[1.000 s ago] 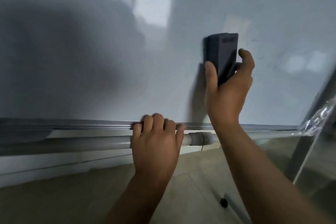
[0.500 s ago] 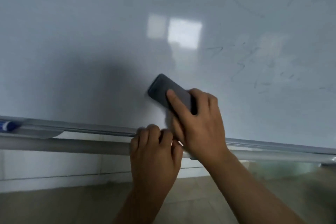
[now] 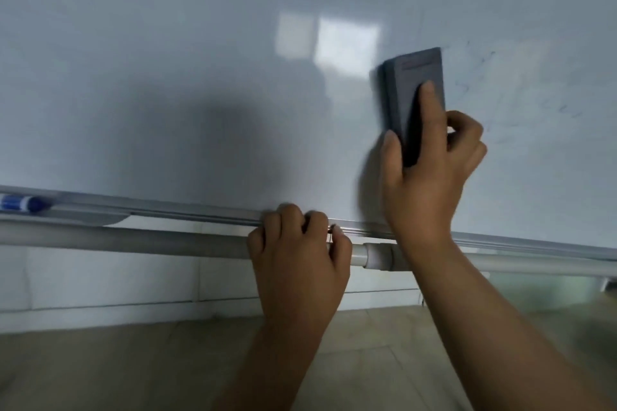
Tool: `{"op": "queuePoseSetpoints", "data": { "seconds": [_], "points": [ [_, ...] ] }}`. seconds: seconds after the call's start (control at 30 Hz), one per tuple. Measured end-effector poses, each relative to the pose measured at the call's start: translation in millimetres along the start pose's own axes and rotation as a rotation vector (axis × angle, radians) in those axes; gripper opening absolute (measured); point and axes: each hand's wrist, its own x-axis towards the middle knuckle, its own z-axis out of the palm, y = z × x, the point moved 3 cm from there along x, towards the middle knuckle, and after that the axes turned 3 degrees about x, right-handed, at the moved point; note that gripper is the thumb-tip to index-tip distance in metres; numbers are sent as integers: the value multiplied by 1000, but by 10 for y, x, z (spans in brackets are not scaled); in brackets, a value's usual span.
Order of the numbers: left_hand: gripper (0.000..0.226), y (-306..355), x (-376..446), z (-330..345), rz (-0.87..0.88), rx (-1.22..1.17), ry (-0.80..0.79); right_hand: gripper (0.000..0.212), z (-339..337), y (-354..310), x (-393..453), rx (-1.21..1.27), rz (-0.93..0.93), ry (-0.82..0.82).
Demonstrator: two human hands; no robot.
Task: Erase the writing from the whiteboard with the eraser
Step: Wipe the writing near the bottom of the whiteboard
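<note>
Head view, single frame. Whiteboard [image 3: 200, 83] fills the upper two thirds of the frame, glossy, with a bright window reflection at upper centre. Right hand [image 3: 430, 173] at centre right grips a dark grey eraser [image 3: 414, 90] — thumb on its left edge, index finger laid up along its back, remaining fingers curled around the right edge. Eraser stands nearly upright, tilted slightly right at the top, face toward the board (contact itself cannot be confirmed; its edges are motion-blurred). Faint blue marks [image 3: 484, 77] remain just right of the eraser, thin and smeared, unreadable. Left hand [image 3: 297, 257] at lower centre is closed over the board's lower frame rail [image 3: 167, 210], fingers hooked over the top edge, knuckles toward the camera. Below the rail runs a pale grey pipe [image 3: 117, 240] with a coupling [image 3: 377, 257] between the two wrists. Blue marker [image 3: 20, 203] lies in the tray at the far left edge. Tiled floor [image 3: 100, 370] across the bottom.
</note>
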Motion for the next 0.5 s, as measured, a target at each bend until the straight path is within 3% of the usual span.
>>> {"op": "queuePoseSetpoints", "data": {
  "seconds": [0.13,0.17,0.27,0.3,0.33,0.43,0.47,0.5],
  "points": [
    [26,-26,-22,19,32,29,-21,51,67,-126,-255,-182,-652,-323],
    [26,-19,-16,17,28,30,-21,50,28,-33,-172,-209,-637,-312],
    [24,25,2,0,7,32,-8,52,-86,152,84,-50,-88,-65],
    [23,36,6,-11,5,30,-4,53,-75,98,73,-34,-49,-32],
    [22,35,3,-12,7,27,0,53,-27,7,16,-65,-143,-61],
    [21,15,-9,-13,27,18,2,49,65,-102,-100,-158,-670,-269],
    [21,14,-17,-13,30,8,6,49,32,-39,-7,-188,-673,-250],
    [22,21,-14,-18,30,-1,10,50,-4,45,116,-184,-547,-181]
  ]
}}
